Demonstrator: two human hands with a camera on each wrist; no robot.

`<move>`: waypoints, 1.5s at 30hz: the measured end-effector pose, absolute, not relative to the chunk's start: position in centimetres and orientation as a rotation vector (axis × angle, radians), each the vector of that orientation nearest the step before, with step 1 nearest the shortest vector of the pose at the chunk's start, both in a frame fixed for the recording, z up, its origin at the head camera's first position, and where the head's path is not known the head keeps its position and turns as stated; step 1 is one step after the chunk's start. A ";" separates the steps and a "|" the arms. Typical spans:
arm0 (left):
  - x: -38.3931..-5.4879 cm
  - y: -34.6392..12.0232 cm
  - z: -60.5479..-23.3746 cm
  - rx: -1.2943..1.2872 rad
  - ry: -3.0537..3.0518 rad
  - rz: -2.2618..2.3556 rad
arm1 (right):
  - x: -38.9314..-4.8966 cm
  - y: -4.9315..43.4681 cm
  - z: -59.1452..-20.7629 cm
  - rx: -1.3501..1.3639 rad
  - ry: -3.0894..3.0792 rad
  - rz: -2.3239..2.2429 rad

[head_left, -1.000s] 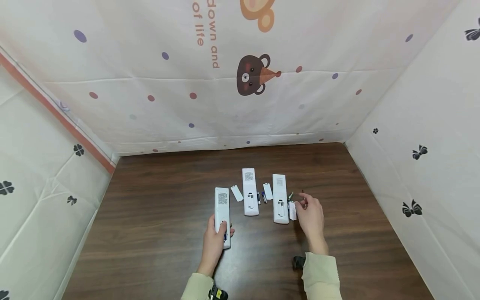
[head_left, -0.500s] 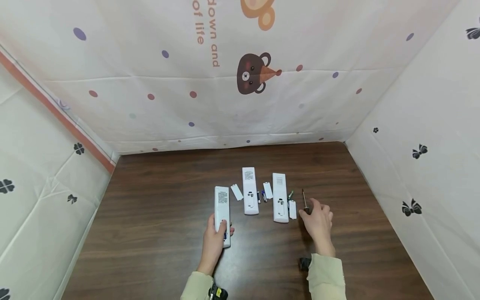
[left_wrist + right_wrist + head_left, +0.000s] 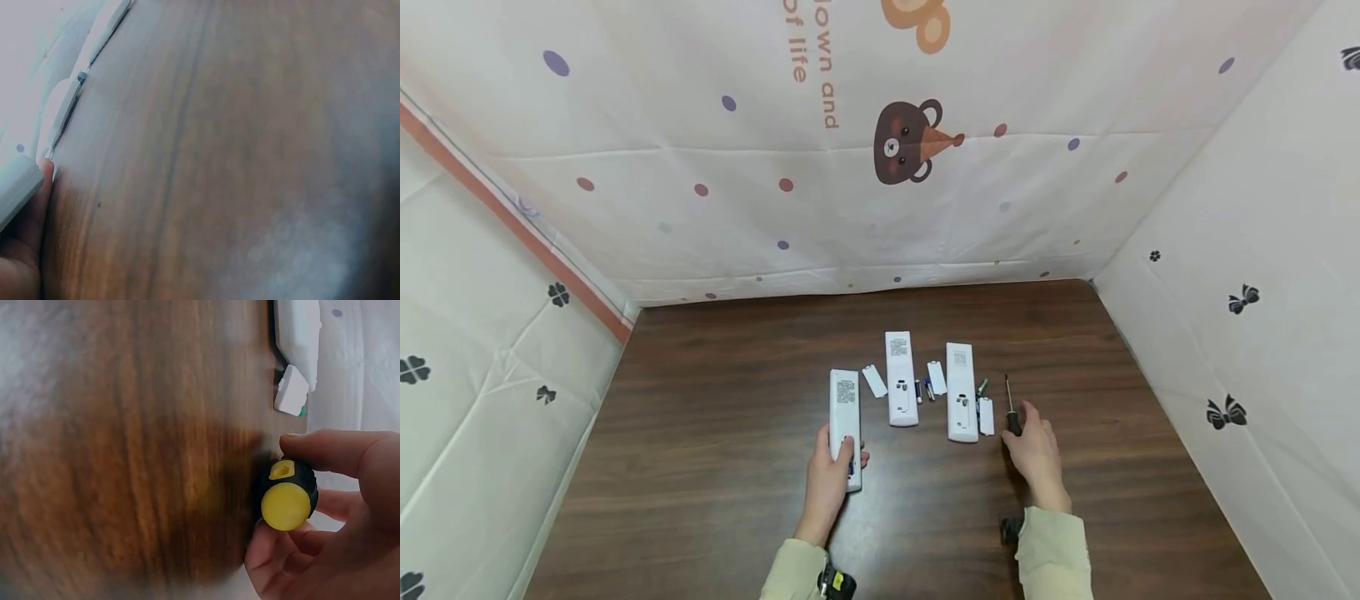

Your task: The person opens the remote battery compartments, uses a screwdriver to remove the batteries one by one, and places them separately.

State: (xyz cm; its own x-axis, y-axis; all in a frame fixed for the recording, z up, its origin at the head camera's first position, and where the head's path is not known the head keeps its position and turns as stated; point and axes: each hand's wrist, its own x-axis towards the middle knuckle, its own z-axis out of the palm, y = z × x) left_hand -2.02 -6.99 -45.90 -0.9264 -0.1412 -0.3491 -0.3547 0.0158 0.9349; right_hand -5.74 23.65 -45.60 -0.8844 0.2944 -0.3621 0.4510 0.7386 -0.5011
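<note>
My left hand [image 3: 826,483] grips a white remote control [image 3: 845,408] lying back side up, the thumb across its lower part. Something blue, perhaps a battery, shows beside the thumb. In the left wrist view, a corner of this remote [image 3: 19,184] and a fingertip under it are visible. On the right, my right hand [image 3: 1036,458] has its thumb and curled fingers round the black handle of a screwdriver [image 3: 1013,423]. The shaft points away toward the back wall. The right wrist view shows the yellow handle end [image 3: 286,506] between thumb and fingers.
Two more white remotes, one in the middle [image 3: 901,379] and one farther right [image 3: 961,392], lie back side up. Beside them are loose covers, a left one [image 3: 874,382], a middle one [image 3: 936,377] and a right one [image 3: 987,417], plus small batteries [image 3: 929,389]. Fabric walls border the brown table [image 3: 715,467].
My right hand has moved right from beside the rightmost cover to the screwdriver and closed round its handle. My left hand keeps its hold on the remote.
</note>
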 end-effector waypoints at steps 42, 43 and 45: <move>-1.9 -7.8 -45.8 -0.461 2.025 2.129 | -6.2 16.9 -43.6 0.072 2.657 -1.208; -1.9 -7.8 -45.8 -0.467 2.016 2.127 | -6.1 16.7 -43.7 0.053 2.639 -1.204; -1.9 -7.8 -45.7 -0.469 2.017 2.120 | -6.0 16.4 -43.7 0.006 2.605 -1.202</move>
